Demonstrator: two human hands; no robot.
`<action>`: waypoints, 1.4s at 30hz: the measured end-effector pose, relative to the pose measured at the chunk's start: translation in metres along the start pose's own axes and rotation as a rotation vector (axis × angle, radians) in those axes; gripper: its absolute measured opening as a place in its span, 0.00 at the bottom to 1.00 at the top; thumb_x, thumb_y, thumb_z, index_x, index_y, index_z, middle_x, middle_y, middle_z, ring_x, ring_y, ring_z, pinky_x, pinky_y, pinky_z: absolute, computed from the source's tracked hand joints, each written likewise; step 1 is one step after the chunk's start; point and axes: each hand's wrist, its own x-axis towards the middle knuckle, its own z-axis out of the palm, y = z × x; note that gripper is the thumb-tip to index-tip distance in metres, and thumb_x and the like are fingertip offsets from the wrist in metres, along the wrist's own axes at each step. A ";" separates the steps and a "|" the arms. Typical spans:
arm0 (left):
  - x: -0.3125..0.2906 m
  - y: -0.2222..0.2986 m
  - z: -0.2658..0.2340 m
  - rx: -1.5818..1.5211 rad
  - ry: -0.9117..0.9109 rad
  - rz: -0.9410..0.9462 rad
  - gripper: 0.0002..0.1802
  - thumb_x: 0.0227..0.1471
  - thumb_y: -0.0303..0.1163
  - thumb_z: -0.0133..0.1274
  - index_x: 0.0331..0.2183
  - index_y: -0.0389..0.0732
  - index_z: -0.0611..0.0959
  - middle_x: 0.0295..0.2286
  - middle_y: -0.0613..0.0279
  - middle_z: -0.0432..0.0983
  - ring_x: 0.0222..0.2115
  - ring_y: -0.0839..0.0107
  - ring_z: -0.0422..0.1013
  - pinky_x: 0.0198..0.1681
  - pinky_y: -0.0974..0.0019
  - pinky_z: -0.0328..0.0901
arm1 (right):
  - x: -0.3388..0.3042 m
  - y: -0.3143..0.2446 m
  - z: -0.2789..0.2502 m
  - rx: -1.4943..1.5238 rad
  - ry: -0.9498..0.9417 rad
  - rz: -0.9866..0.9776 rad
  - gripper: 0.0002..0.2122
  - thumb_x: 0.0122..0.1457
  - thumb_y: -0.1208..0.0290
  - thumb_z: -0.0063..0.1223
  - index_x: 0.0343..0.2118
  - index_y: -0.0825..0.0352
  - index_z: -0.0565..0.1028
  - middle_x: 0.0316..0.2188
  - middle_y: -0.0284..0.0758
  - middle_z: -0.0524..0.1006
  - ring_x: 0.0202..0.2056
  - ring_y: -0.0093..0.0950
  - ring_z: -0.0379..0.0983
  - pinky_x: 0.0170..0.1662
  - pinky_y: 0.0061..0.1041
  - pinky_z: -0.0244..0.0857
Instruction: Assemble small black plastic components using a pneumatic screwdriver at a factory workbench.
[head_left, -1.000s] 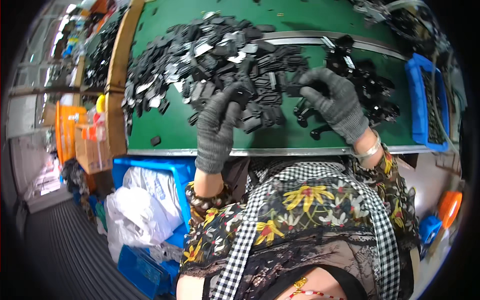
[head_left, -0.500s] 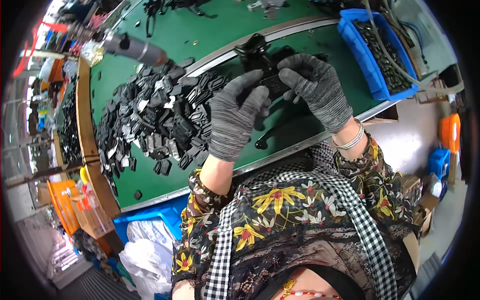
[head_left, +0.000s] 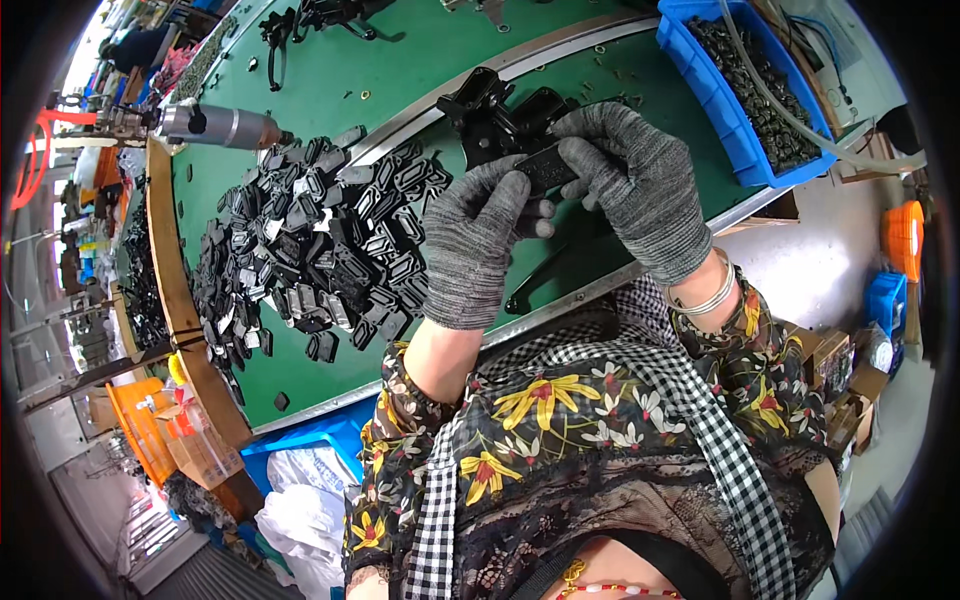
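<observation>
Both hands wear grey knitted gloves. My left hand [head_left: 470, 240] and my right hand [head_left: 640, 190] pinch a small flat black rectangular cover [head_left: 545, 170] between them, one at each end. Just beyond the fingers rests a black metal assembly [head_left: 490, 120] with box-shaped openings on top, partly hidden by my right hand. A long dark lever [head_left: 535, 280] extends below the hands toward the table's near edge; whether it joins the assembly is hidden. Left of my hands spreads a large heap of black rectangular covers [head_left: 330, 240].
A silver powered screwdriver [head_left: 225, 127] hangs over the heap's far side. At right stands a blue bin [head_left: 710, 110] full of small screws. A metal rail [head_left: 560, 53] crosses the green table [head_left: 340, 75]. More black lever parts [head_left: 330, 14] lie beyond it.
The view has shifted slightly. The cover between my hands has tilted and shows more of its face. The screwdriver appears farther left and lies more level.
</observation>
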 end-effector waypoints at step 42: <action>0.091 -0.038 -0.021 0.326 0.379 0.691 0.13 0.59 0.33 0.54 0.43 0.35 0.80 0.36 0.55 0.74 0.35 0.66 0.72 0.40 0.66 0.68 | 0.133 0.035 0.032 -0.693 -0.332 -0.459 0.10 0.55 0.70 0.60 0.38 0.68 0.77 0.29 0.42 0.78 0.34 0.37 0.77 0.41 0.32 0.71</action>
